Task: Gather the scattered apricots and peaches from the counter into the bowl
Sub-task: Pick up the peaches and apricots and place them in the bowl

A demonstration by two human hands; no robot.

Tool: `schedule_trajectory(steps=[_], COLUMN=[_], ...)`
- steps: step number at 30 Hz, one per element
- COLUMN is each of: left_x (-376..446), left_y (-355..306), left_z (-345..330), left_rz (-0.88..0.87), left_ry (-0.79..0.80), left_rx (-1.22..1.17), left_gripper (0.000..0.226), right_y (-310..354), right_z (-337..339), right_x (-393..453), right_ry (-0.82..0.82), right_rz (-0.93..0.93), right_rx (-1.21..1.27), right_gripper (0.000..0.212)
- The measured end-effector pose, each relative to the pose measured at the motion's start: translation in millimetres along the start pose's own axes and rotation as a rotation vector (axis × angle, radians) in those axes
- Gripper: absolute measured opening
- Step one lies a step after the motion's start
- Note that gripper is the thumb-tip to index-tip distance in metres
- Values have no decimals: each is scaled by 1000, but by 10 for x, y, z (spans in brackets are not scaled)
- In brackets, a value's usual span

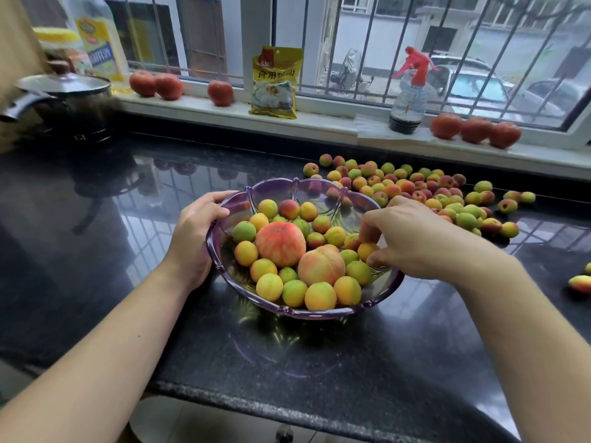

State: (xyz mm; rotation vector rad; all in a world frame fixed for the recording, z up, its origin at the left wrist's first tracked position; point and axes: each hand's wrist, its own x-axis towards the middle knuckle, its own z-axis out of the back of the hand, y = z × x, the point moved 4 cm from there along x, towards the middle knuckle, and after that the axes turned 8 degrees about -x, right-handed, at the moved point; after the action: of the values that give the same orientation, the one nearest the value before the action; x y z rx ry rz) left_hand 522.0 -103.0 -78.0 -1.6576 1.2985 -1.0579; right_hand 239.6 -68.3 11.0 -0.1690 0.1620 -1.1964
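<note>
Scene was bright, lit by flat overcast daylight from the barred window (351, 43) along the far side. Polished black counter (319, 362) mirrored the window bars as pale streaks, strongest left of the bowl (287, 310) and at far right. Shadows were soft, falling toward the camera; faint purple-green caustics sat under the bowl. Wide-angle distortion bent the sill and bars at the edges. Pot (64, 100) and bottle (99, 36) at upper left were smeared and soft. Centre fruit was fairly sharp; overall slightly soft, compressed video look.
</note>
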Motion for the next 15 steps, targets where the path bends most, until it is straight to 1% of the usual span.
schedule_trajectory(steps=[1,2,3,5,6,7,8,9,10,12,13,15], left_x=[1,5,11,24,31,38,39,39,41,47,53,56], left_y=[-2,-1,2,15,23,31,37,42,47,56,60,64], left_z=[1,5,9,14,13,10,5,0,2,16,24,35], left_rz=[-1,-1,-2,-5,-7,-7,-5,-1,6,17,21,29], left_ry=[-1,-2,-3,-3,1,7,16,22,24,22,23,27], left_rx=[2,2,-1,-9,-7,-3,-3,-14,-30,-53,-53,-49], left_gripper=[46,47,48,49,49,47,46,45,44,45,44,44], right_y=[-49,-108,-185,-393,-504,-608,-686,-789,-884,-1043,-1082,-1069], right_z=[-7,-9,-4,3,-18,-76,-133,-241,-340,-508,-548,-559], right_x=[-13,-38,-69,-157,-209,-248,-284,-298,-310,-303,-292,-282], right_ry=[14,-11,-91,-413,-584,-704,-769,-787,-766,-621,-541,-450], right_rz=[7,7,-15,-160,-264,-380,-494,-603,-695,-819,-845,-833], right_rx=[56,158,293,594,690,702,676,652,647,611,580,546], right_gripper=[22,20,18,11,8,8,9,10,12,16,21,34])
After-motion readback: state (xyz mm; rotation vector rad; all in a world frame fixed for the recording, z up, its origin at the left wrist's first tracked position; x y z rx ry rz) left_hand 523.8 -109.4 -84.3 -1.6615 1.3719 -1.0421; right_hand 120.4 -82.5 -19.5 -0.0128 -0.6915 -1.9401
